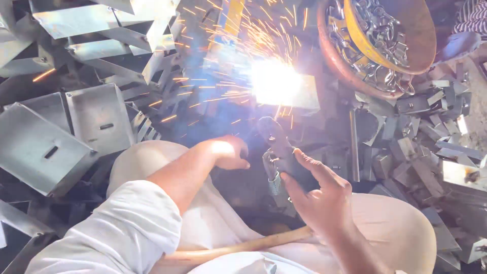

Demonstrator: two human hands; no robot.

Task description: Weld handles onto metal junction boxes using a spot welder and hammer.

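A dark electrode holder [276, 147] is gripped in the right hand [319, 198], with the thumb and index finger stretched out loosely and the remaining fingers wrapped about its handle. Its tip is pointed up and away toward a white-hot welding arc [274, 81], from which orange sparks [213, 91] and bluish smoke are thrown out across the heap. The arc is seated on a small folded metal piece [304, 96], partly washed out by glare. The left hand [231, 152] is curled into a loose fist just left of the holder; whether anything is held inside it cannot be told.

The floor is covered with cut and bent sheet-metal brackets [86, 119] at the left and smaller offcuts [431, 142] at the right. A round rusty pan [406, 30] with a yellow inner rim is set at the upper right and is filled with shiny metal rings. A pale wooden stick [253, 246] is laid across the lap, over cream-coloured trousers [401, 228]. A white sleeve [122, 233] is seen on the left arm.
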